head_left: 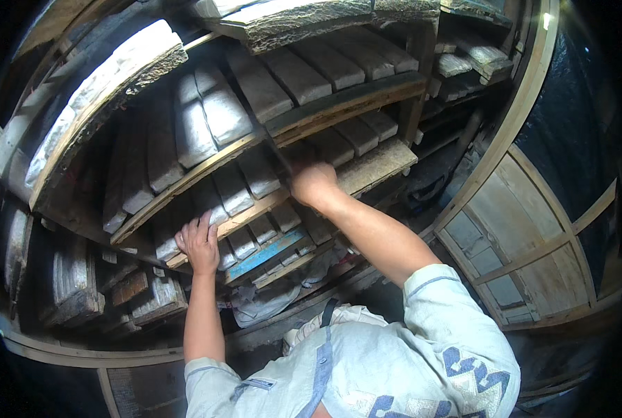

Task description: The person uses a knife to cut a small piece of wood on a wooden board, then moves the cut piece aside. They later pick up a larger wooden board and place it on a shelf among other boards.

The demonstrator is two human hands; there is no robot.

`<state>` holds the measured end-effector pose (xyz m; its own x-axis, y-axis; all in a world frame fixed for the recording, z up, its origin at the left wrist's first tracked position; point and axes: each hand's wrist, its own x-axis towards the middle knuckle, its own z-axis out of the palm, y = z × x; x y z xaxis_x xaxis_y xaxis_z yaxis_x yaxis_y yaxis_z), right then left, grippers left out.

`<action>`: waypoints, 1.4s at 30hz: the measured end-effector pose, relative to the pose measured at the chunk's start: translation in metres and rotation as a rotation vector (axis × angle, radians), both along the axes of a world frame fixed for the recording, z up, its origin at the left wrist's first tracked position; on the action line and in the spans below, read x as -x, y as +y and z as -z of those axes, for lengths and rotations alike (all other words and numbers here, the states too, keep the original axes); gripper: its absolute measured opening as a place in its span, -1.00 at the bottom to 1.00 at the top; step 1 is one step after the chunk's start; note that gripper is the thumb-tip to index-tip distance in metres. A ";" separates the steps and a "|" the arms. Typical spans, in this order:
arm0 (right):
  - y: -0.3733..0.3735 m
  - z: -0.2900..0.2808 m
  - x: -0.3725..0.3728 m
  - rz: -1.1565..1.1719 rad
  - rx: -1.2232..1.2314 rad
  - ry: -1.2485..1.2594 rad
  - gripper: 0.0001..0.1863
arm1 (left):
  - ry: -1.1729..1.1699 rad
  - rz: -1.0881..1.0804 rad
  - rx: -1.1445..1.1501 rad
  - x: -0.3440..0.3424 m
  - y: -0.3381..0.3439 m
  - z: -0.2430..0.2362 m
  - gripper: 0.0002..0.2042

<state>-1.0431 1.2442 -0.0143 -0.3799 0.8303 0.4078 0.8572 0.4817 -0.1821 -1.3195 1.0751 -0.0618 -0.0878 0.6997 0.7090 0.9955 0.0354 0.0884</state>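
Long pale rectangular blocks [233, 191] lie side by side on a wooden board [245, 217] in a rack in front of me. My left hand [201, 244] rests at the near left part of this board, fingers stretched over its edge and against the end of a block. Farther right, my right hand [314, 185] is closed beside a dark upright post [275, 150], near the board's right end. What its fingers hold is hidden, and the hand is slightly blurred.
More boards of blocks fill the shelves above, such as the upper board [346, 104]. Below is a board with blue paint [266, 255] and a crumpled pale sheet [266, 299]. Stacked planks [74, 285] stand at left; a wood-framed panel [516, 230] is at right.
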 end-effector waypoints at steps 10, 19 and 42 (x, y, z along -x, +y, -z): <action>0.025 -0.034 -0.054 0.165 0.065 -0.021 -0.52 | -0.021 0.004 0.019 0.000 -0.001 0.001 -0.64; 0.064 -0.020 -0.044 0.228 0.168 -0.055 -0.45 | -0.037 -0.021 0.058 -0.002 0.000 0.001 -0.64; 0.060 -0.047 -0.051 0.112 0.223 -0.166 -0.02 | -0.039 -0.030 0.057 0.001 0.001 0.003 -0.65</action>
<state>-0.9920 1.3038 0.0323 -0.3273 0.9328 0.1509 0.9296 0.3465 -0.1255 -1.3204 1.0759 -0.0645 -0.1361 0.7354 0.6638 0.9897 0.0710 0.1242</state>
